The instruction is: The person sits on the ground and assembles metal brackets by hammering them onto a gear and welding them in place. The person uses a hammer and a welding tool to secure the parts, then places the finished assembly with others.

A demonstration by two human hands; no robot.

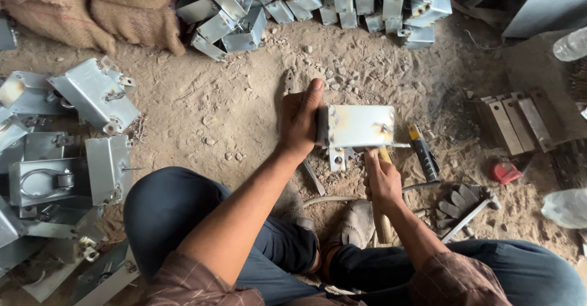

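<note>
1. Lying heaped on the dirt floor [232, 110], left and top: grey folded sheet-metal brackets [92, 95], near burlap sacks [92, 6].
2. Resting on edge at centre on the dirt: a pale galvanised sheet-metal box bracket [358, 125]; likely stiff, fairly light, sharp-edged, best held by the flat end.
3. Clamping that left end: left hand [298, 122], fingers wrapped, thumb up.
4. Closing around a wooden hammer handle [383, 220] just below the bracket: right hand [382, 180].
5. Lying beside: a yellow-and-black handled tool [423, 153].
</note>
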